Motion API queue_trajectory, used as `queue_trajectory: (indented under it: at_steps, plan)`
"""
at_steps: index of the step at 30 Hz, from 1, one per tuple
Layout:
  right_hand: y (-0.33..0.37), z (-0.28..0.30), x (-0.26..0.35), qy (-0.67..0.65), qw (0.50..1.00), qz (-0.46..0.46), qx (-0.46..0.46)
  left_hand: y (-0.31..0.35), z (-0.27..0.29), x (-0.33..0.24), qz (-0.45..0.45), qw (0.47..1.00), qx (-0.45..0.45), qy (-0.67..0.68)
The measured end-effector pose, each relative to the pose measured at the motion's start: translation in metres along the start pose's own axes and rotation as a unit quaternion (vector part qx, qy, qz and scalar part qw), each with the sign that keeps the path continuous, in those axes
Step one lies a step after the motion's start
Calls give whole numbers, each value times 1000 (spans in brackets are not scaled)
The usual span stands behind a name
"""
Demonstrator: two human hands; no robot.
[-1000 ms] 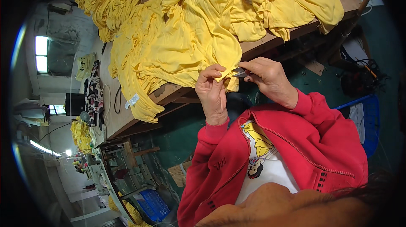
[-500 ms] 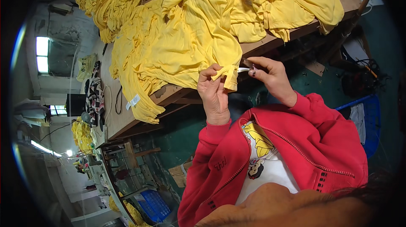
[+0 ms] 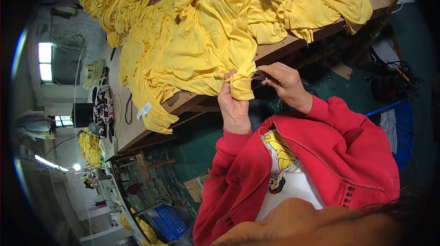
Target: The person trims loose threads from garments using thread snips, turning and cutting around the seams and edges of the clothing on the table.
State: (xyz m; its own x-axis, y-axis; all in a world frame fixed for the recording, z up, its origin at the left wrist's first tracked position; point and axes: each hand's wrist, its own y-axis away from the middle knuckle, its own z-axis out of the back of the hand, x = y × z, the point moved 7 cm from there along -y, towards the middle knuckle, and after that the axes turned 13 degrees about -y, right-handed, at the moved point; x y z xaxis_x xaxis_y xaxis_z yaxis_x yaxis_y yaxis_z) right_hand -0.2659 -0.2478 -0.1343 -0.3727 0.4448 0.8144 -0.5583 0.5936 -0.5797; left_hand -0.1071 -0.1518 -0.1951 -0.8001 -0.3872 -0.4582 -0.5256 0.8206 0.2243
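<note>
A yellow knit garment (image 3: 192,58) lies crumpled along the near edge of the table, one hemmed end hanging over it. My left hand (image 3: 234,112) is closed on that end, with its fingers partly covered by the cloth. Close by on the right, my right hand (image 3: 289,86) is closed around a small dark metal tool, apparently thread snips (image 3: 260,76). Its tip meets the cloth just beside my left fingers; the fine detail there is too small to make out.
More yellow garments (image 3: 123,3) are heaped across the wooden table (image 3: 120,129). On the floor stand a blue basket (image 3: 403,131) at the right and a blue crate (image 3: 168,222) at the lower left. A patterned cloth (image 3: 103,104) hangs by the table's left end.
My right hand has moved a little left, bringing the snips against the cloth. The held garment end has shifted slightly left and now hangs lower over my left fingers.
</note>
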Motion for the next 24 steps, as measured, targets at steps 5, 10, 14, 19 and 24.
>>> queue_trajectory:
  at_steps: [5, 10, 14, 19, 24]
  plan:
    - [-6, -7, 6, -11, 1000, 17, -3, 1, 0, 7, 46, 999, 1, -1]
    - [-11, -9, 17, -24, 999, 23, 13, 1, -2, 14, 63, 998, 8, 5]
    - [-11, -9, 13, -29, 999, 20, 18, 5, -16, 22, 86, 993, 85, 6]
    - [-10, -8, 13, -72, 997, 17, 27, -1, -4, 22, 82, 995, 48, -1]
    - [-9, -9, 7, -95, 995, 6, 24, -3, -2, 24, 91, 995, 32, 3]
